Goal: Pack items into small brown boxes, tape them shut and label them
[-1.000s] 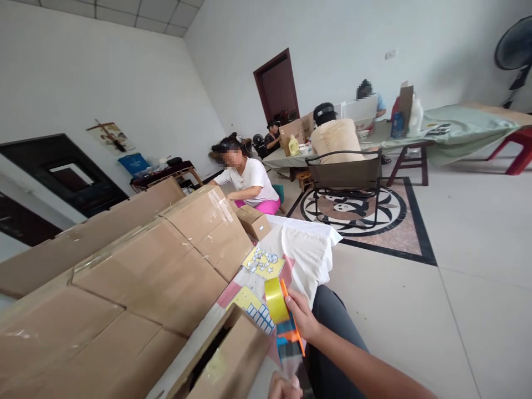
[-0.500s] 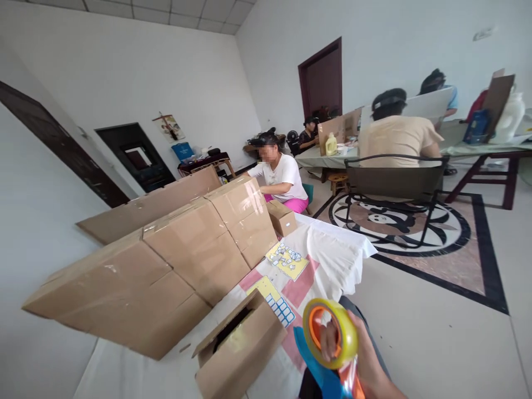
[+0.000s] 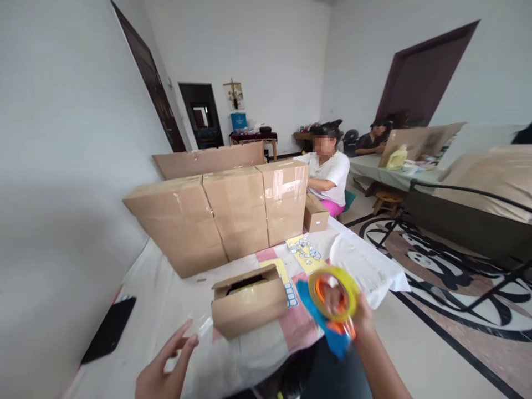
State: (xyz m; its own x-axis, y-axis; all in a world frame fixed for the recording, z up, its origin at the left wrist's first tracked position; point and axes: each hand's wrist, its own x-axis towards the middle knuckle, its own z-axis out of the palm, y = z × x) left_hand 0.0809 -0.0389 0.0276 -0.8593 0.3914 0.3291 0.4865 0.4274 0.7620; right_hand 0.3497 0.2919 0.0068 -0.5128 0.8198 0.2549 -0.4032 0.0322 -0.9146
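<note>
My right hand (image 3: 362, 321) grips a tape dispenser (image 3: 318, 310) with blue and orange parts, which carries a roll of yellowish packing tape (image 3: 353, 293); motion blurs it slightly. Lower left, my left hand (image 3: 164, 363) has thumb and forefinger close together, with a short clear strip of tape (image 3: 204, 326) at their tips. Between the two hands lies a small cardboard box (image 3: 253, 310), its top slot partly open and dark inside. Beyond it are yellow printed sheets, one with cut paper pieces (image 3: 306, 252) on it.
Large taped cartons (image 3: 236, 216) stand in a row across the cloth-covered table (image 3: 166, 288). A black phone-like slab (image 3: 110, 330) lies at the left edge. A person in a white shirt (image 3: 332, 172) sits beyond, beside a small box (image 3: 316, 213). Another chair (image 3: 469, 221) stands at right.
The view has swung right and levelled. My left hand has come into view with a strip of tape at its fingertips. My right hand still holds the tape dispenser.
</note>
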